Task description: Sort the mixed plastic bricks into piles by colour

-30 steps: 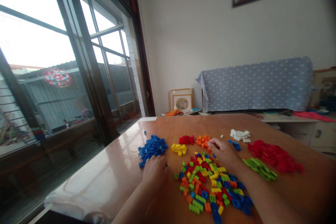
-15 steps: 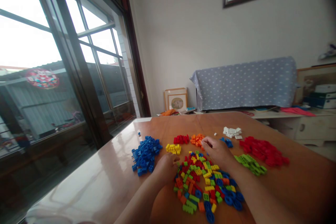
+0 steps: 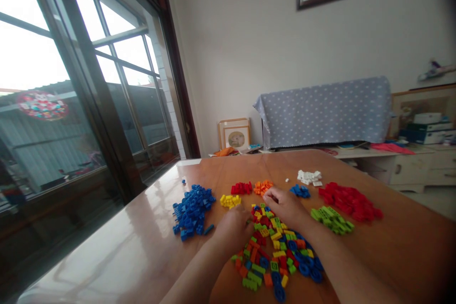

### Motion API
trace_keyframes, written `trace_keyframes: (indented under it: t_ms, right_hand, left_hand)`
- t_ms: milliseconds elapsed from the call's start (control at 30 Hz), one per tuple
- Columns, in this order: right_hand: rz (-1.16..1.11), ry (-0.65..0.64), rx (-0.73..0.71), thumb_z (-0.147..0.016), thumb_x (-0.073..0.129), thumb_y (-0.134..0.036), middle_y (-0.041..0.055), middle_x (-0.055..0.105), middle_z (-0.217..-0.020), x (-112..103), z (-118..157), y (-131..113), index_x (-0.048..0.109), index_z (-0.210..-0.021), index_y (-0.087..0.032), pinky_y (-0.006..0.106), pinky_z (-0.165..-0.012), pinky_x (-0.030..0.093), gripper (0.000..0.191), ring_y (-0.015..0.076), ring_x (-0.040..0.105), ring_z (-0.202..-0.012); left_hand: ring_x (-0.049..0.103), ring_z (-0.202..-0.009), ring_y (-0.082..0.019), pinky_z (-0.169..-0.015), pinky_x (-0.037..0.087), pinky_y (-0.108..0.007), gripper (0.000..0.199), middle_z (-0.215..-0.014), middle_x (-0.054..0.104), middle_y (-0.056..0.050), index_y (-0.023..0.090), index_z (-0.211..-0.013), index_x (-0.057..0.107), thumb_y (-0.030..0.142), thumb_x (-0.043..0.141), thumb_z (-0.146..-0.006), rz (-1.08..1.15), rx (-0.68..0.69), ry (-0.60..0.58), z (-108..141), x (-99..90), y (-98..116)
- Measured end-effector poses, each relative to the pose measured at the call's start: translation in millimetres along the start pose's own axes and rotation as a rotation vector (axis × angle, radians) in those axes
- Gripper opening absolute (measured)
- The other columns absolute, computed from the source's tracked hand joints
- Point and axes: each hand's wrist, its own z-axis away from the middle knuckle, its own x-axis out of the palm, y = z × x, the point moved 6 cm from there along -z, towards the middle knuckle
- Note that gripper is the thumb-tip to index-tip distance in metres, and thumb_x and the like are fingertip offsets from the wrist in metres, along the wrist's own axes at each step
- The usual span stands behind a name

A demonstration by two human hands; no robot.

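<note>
A mixed heap of toy building bricks (image 3: 274,251) in red, yellow, green, orange and blue lies between my forearms. My left hand (image 3: 235,229) reaches over the heap's left edge, its fingers bent but apart; whether they touch a brick is hidden. My right hand (image 3: 285,205) is closed at the far side of the heap, just in front of the orange bricks (image 3: 262,187). Its curled fingers hide whatever they may hold. Yellow bricks (image 3: 230,201) lie beyond my left hand, with red bricks (image 3: 241,188) behind them.
Blue bricks (image 3: 194,211) are piled at left, a single blue piece (image 3: 209,229) beside them. Toward the right are small blue bricks (image 3: 299,191), white bricks (image 3: 309,177), green bricks (image 3: 332,220) and a red pile (image 3: 351,202). All rest on a wooden table (image 3: 142,247).
My left hand has moved right, farther over the mixed heap. A single blue piece now shows beside the blue pile. My right hand stays near the orange bricks; the view has turned slightly right.
</note>
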Motion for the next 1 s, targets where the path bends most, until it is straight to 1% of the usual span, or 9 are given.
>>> trace_keyframes:
  t_ms: [67, 167, 333, 500, 667, 900, 1000]
  right_hand:
    - [0.009, -0.023, -0.002, -0.092, 0.049, -0.037, -0.0007, 0.063, -0.066, 2.6, 0.1, 0.2, 0.062, -0.076, -0.021, 0.025, -0.058, 0.033, 0.026, 0.0161, 0.057, -0.063]
    - [0.018, -0.049, -0.011, -0.092, 0.05, -0.036, -0.0007, 0.064, -0.067, 5.1, 0.4, -1.0, 0.063, -0.077, -0.02, 0.025, -0.057, 0.032, 0.025, 0.0158, 0.057, -0.064]
    - [0.0, -0.091, -0.006, -0.091, 0.051, -0.034, -0.0011, 0.065, -0.068, 5.8, 2.1, -4.6, 0.065, -0.079, -0.02, 0.025, -0.056, 0.031, 0.023, 0.0146, 0.057, -0.063]
    - [-0.015, -0.131, 0.016, -0.089, 0.054, -0.033, -0.0006, 0.067, -0.068, 7.7, 4.8, -6.7, 0.067, -0.081, -0.02, 0.024, -0.056, 0.032, 0.02, 0.0146, 0.058, -0.063]
    - [-0.004, -0.149, 0.021, -0.089, 0.055, -0.034, -0.0002, 0.067, -0.069, 10.1, 5.5, -7.0, 0.068, -0.082, -0.021, 0.024, -0.056, 0.03, 0.019, 0.0149, 0.058, -0.064]
    - [-0.013, -0.158, 0.017, -0.089, 0.055, -0.034, 0.0008, 0.067, -0.071, 13.3, 5.2, -6.9, 0.069, -0.083, -0.021, 0.024, -0.057, 0.031, 0.02, 0.0156, 0.059, -0.067]
    - [-0.055, -0.17, 0.026, -0.089, 0.055, -0.035, 0.0003, 0.067, -0.07, 16.7, 4.7, -4.3, 0.069, -0.084, -0.021, 0.024, -0.057, 0.032, 0.02, 0.0154, 0.059, -0.066]
  left_hand:
    - [0.057, -0.083, -0.019, -0.073, 0.041, -0.027, 0.019, -0.095, 0.064, -0.008, 0.019, -0.085, 0.07, 0.026, 0.053, -0.088, 0.01, 0.005, -0.029, -1.9, 4.3, 7.2]
    - [0.058, -0.087, -0.021, -0.075, 0.043, -0.028, 0.02, -0.101, 0.065, -0.009, 0.019, -0.094, 0.072, 0.026, 0.055, -0.087, 0.032, -0.015, -0.056, -4.7, 10.5, 11.3]
    - [0.058, -0.087, -0.02, -0.075, 0.043, -0.027, 0.02, -0.102, 0.065, -0.009, 0.019, -0.096, 0.072, 0.023, 0.057, -0.083, 0.042, 0.017, -0.057, -6.6, 15.4, 13.3]
    - [0.057, -0.086, -0.019, -0.072, 0.043, -0.026, 0.017, -0.098, 0.064, -0.007, 0.019, -0.09, 0.069, 0.017, 0.055, -0.08, 0.041, 0.068, -0.063, -9.8, 16.7, 15.0]
    - [0.058, -0.082, -0.019, -0.067, 0.041, -0.026, 0.016, -0.096, 0.064, -0.008, 0.018, -0.085, 0.066, 0.013, 0.056, -0.075, 0.018, 0.028, -0.069, -16.6, 19.0, 15.3]
    - [0.057, -0.078, -0.019, -0.064, 0.038, -0.027, 0.009, -0.09, 0.065, -0.007, 0.018, -0.08, 0.064, 0.016, 0.057, -0.075, -0.03, -0.002, -0.055, -23.6, 26.3, 15.4]
    - [0.056, -0.077, -0.018, -0.063, 0.036, -0.027, 0.009, -0.089, 0.065, -0.007, 0.017, -0.079, 0.065, 0.016, 0.057, -0.074, 0.001, 0.011, -0.036, -25.1, 29.3, 12.7]
